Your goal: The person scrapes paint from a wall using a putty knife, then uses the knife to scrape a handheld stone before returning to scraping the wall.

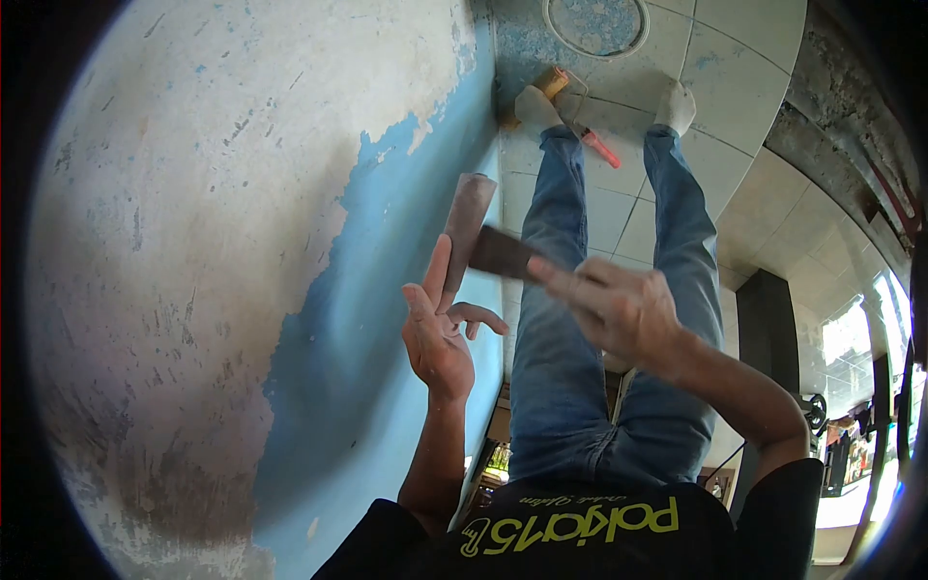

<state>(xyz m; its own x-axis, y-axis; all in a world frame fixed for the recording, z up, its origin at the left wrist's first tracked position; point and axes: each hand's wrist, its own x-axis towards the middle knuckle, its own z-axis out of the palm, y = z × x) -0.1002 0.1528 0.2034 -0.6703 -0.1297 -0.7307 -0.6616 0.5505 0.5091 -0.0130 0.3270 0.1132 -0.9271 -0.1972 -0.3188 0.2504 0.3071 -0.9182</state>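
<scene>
My left hand (443, 343) is raised beside the blue part of the wall. It holds up a flat, dusty grey-brown scraper (468, 208), with the index finger laid along it and the other fingers loosely bent. Gripped in my right hand (623, 304) is a dark rectangular scraper (503, 253), its far end against or very near the edge of the left one; contact is hard to tell. My right hand is slightly blurred. The handles of both scrapers are hidden or not distinguishable.
The wall (213, 193) at left has peeling blue paint and bare whitish patches. By my feet, a paint roller (599, 148) with a red handle lies on the tiled floor (720, 92). A round pale-rimmed container (633, 46) stands beyond. A dark upright post (767, 338) is at right.
</scene>
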